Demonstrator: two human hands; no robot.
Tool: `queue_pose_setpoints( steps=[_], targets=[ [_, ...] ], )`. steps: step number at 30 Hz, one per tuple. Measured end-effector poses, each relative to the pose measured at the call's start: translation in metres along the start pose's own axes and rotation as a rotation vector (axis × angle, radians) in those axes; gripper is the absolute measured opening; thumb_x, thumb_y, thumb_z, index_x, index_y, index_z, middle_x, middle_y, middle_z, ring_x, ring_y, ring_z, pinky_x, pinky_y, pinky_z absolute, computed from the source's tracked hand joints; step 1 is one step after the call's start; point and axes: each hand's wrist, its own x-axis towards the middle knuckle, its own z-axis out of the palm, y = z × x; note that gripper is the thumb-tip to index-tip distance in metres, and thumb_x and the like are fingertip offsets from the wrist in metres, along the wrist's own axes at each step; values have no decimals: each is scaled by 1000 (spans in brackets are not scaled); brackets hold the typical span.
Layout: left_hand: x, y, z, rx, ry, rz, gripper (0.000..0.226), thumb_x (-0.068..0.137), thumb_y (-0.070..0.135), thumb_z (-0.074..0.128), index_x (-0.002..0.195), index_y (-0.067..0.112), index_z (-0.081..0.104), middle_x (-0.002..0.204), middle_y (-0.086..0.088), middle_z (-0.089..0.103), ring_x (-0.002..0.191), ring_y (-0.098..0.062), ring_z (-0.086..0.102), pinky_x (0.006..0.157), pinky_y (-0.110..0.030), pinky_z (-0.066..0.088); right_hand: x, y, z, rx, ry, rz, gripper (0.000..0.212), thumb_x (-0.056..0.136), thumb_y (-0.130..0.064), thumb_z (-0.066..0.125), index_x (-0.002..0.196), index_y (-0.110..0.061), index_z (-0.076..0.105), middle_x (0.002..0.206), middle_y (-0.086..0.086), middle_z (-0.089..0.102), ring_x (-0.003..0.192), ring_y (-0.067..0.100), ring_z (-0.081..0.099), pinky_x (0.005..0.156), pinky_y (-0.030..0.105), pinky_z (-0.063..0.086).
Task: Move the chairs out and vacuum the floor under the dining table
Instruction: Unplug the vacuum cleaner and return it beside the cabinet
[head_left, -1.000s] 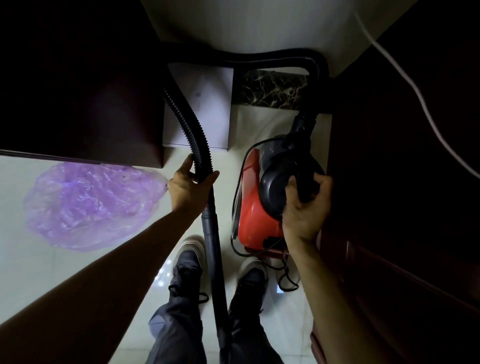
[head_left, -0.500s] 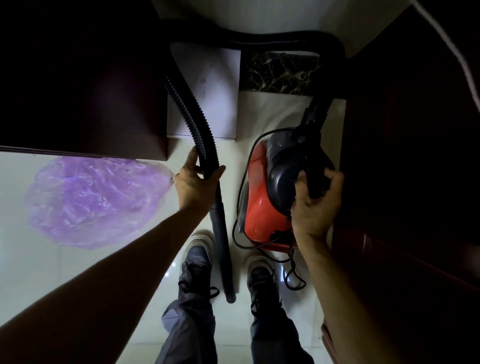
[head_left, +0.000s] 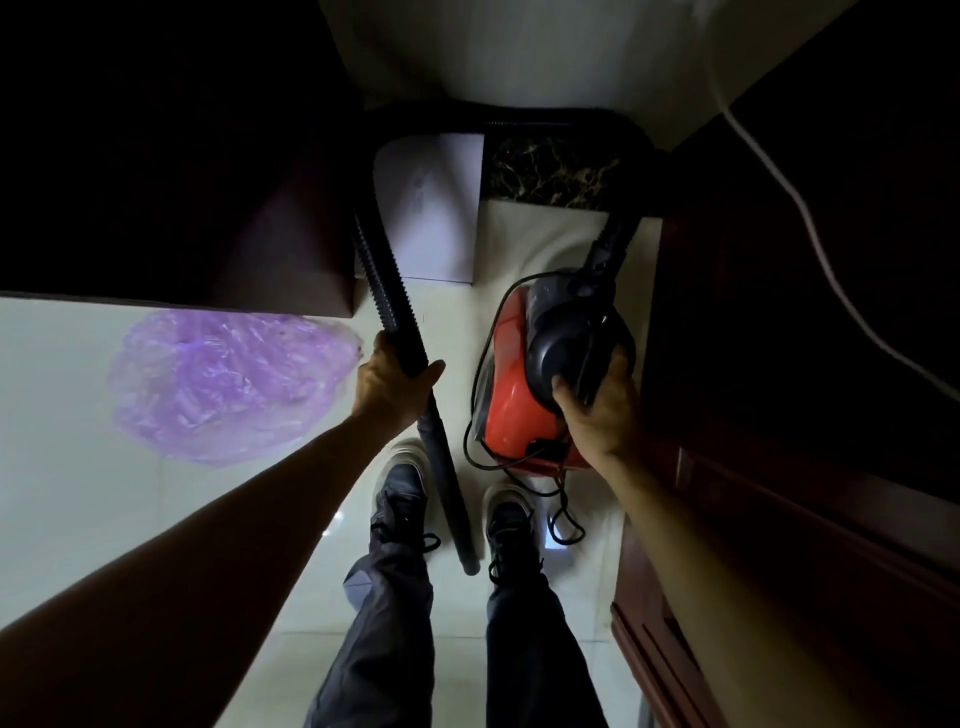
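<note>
Two grips suggest only fetching so far: left hand (head_left: 395, 384) curls round the black hose (head_left: 387, 291) above its wand (head_left: 449, 499); right hand (head_left: 597, 410) clasps the handle (head_left: 589, 358) of the red vacuum (head_left: 506, 395), just ahead of the shoes (head_left: 408, 478); no chair or dining table is recognisable, so moving and vacuuming seemingly remain.

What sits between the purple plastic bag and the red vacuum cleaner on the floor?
Head view: the left hand gripping the black hose where it meets the wand, with bare pale floor on either side.
</note>
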Motion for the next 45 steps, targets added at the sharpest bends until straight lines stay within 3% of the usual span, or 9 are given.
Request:
queue_pose_setpoints(
  steps=[3,7,16,24,30,37,45],
  targets=[
    [-21,12,-31,63,-63,12,69,88,35,70,142,8,36,129,-17,58,119,-36,54,88,-34,46,-10,-15,-33,-183,-172,-17,85,89,-38,68,155,-12,21,150,18,39,134,34,43,107,42,41],
    [-55,39,-80,222,-184,95,87,88,41,69,154,8,22,140,-22,50,130,-35,47,105,-39,41,-25,-46,-75,-261,-265,-44,88,87,-46,66,156,-17,19,148,18,40,126,34,52,101,49,47],
    [-178,91,-185,571,-241,244,79,89,55,60,147,12,29,134,-19,52,123,-36,51,100,-47,45,-108,-146,-166,-504,-444,-205,83,93,-53,54,156,-15,15,150,19,36,134,35,42,103,47,45],
    [-295,120,-247,747,-78,366,79,91,54,57,150,11,30,128,-21,58,113,-40,58,98,-48,43,-179,-196,-254,-599,-494,-340,81,90,-49,61,152,-15,22,142,18,44,127,35,46,99,44,46],
    [-376,128,-270,699,71,337,76,91,53,57,151,14,32,134,-19,56,116,-39,57,99,-45,41,-221,-223,-301,-583,-536,-453,85,86,-47,66,152,-16,23,144,15,42,130,36,44,102,43,42],
    [-443,103,-291,642,237,273,75,92,57,53,152,17,31,143,-14,51,124,-36,53,104,-44,38,-266,-275,-316,-569,-462,-740,77,87,-46,65,148,-15,28,127,16,51,118,35,50,92,46,48],
    [-502,55,-335,564,384,185,73,90,56,55,149,16,35,130,-13,59,110,-37,60,93,-44,46,-319,-336,-303,-637,-484,-935,85,88,-50,63,154,-17,21,142,16,43,127,35,44,97,47,46]
  ],
)
